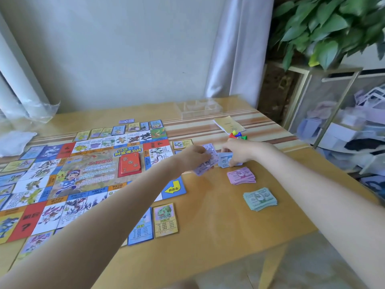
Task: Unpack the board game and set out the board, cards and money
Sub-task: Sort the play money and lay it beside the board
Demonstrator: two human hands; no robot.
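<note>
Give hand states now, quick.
Left hand: holding purple notes.
Right hand: fingers on the blue notes; grip unclear.

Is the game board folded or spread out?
Spread out: the board lies flat on the table, its squares all showing.
</note>
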